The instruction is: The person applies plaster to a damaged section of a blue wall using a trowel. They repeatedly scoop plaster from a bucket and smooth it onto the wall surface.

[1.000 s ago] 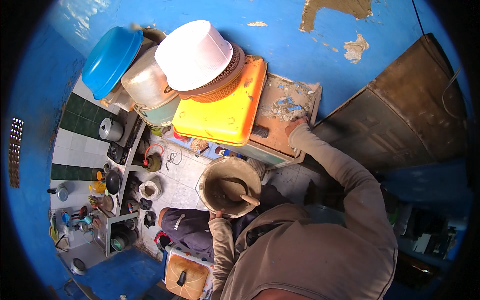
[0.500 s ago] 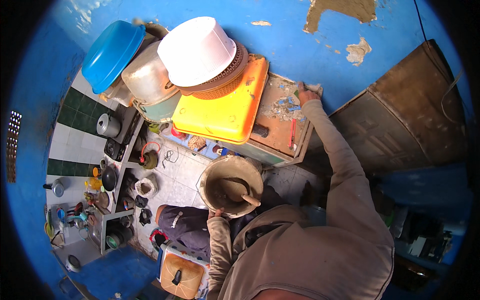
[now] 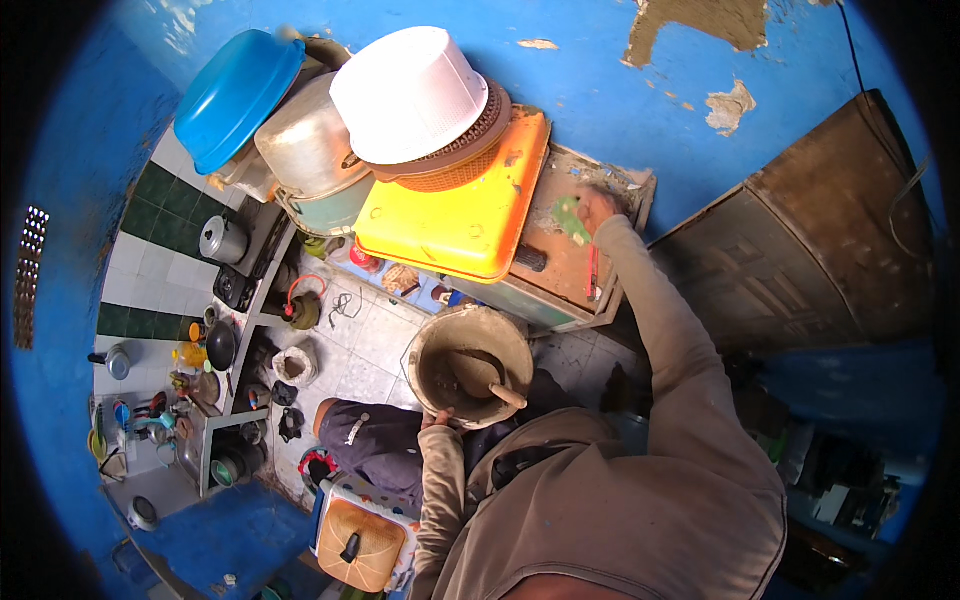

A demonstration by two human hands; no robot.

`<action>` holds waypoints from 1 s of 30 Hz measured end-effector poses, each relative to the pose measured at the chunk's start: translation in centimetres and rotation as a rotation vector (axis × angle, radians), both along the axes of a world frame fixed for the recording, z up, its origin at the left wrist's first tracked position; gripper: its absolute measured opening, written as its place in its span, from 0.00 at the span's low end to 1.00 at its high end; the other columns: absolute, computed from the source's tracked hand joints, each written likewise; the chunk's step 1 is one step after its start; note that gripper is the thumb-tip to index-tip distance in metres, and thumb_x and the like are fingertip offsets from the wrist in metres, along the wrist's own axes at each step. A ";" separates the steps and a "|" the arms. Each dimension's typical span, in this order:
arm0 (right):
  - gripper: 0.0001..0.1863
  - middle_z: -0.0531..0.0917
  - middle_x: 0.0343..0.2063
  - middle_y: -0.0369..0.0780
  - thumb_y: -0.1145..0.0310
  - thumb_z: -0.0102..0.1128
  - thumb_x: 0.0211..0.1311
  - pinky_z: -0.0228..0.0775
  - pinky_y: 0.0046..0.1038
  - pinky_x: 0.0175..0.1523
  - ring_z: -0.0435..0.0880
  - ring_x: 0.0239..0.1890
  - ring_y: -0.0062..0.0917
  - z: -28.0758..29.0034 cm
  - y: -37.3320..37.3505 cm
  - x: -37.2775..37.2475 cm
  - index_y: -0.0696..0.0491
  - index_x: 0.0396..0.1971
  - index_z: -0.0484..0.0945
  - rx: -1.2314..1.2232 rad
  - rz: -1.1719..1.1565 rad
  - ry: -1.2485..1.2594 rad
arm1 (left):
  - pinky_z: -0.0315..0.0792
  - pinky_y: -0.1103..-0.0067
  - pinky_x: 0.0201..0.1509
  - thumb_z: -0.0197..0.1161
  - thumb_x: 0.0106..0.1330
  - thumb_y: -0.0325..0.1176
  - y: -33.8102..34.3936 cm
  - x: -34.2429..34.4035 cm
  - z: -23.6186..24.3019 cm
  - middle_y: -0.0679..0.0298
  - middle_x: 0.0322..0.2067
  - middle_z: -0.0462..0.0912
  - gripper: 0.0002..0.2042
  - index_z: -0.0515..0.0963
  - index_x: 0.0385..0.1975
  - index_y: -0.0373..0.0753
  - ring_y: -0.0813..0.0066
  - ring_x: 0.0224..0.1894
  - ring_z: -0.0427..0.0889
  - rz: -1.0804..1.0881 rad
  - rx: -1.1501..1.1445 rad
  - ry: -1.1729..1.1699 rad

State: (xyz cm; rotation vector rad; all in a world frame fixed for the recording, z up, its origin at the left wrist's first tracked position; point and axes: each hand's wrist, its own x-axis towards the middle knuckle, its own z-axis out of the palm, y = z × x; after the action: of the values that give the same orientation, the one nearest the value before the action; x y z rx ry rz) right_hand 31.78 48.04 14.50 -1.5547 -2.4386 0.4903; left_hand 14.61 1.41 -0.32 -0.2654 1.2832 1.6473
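My left hand (image 3: 437, 418) grips the near rim of a mortar-stained bucket (image 3: 420, 345) in front of my body. A trowel (image 3: 507, 396) rests inside it, its wooden handle leaning over the right rim and its blade coated in grey-brown mix. My right arm reaches out to a worn cabinet top littered with crumbs and flakes. There my right hand (image 3: 600, 207), slightly blurred, is closed on a flat green piece (image 3: 570, 218) held against the surface; its exact kind cannot be made out. A red cutter-like tool (image 3: 592, 270) and a dark brush-like block (image 3: 531, 258) lie nearer me.
Left of my right hand, a yellow lid (image 3: 450, 225) carries brown baskets and a white tub (image 3: 408, 95). Beside them stand a metal pot (image 3: 300, 135) and a blue basin (image 3: 238, 95). A dark wooden door (image 3: 775, 260) leans at right. Kitchenware fills the left counter.
My right hand has drawn back from the wall-side corner toward me and left, bringing the green piece into fuller view. My left hand stays on the bucket rim. The view has shifted slightly.
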 end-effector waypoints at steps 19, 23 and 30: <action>0.10 0.77 0.29 0.43 0.78 0.53 0.54 0.67 0.31 0.13 0.74 0.14 0.27 -8.8 -7.3 1.4 0.55 0.38 0.73 -0.483 -0.618 1.046 | 0.79 0.63 0.34 0.60 0.55 0.26 0.9 -0.2 1.0 0.64 0.41 0.76 0.27 0.63 0.57 0.48 0.67 0.40 0.77 -0.040 -0.029 0.003; 0.12 0.78 0.31 0.42 0.77 0.53 0.55 0.69 0.28 0.18 0.76 0.18 0.27 -7.8 -8.2 2.0 0.55 0.41 0.72 -0.211 -0.466 0.940 | 0.79 0.65 0.34 0.55 0.55 0.22 1.2 0.2 1.3 0.64 0.43 0.76 0.26 0.65 0.56 0.47 0.68 0.39 0.77 0.034 0.009 -0.015; 0.14 0.79 0.32 0.41 0.79 0.51 0.53 0.67 0.22 0.39 0.76 0.33 0.24 -2.1 -10.5 1.8 0.59 0.42 0.69 0.055 -0.318 0.806 | 0.79 0.70 0.35 0.54 0.55 0.21 0.1 0.3 -1.8 0.64 0.41 0.77 0.26 0.65 0.56 0.45 0.69 0.36 0.78 0.064 0.138 0.030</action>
State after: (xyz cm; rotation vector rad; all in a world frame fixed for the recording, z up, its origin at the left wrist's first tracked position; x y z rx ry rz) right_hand 33.53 37.52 12.36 -1.3256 -1.5597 0.7855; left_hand 14.89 1.50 -2.17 -0.2004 1.1881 1.7917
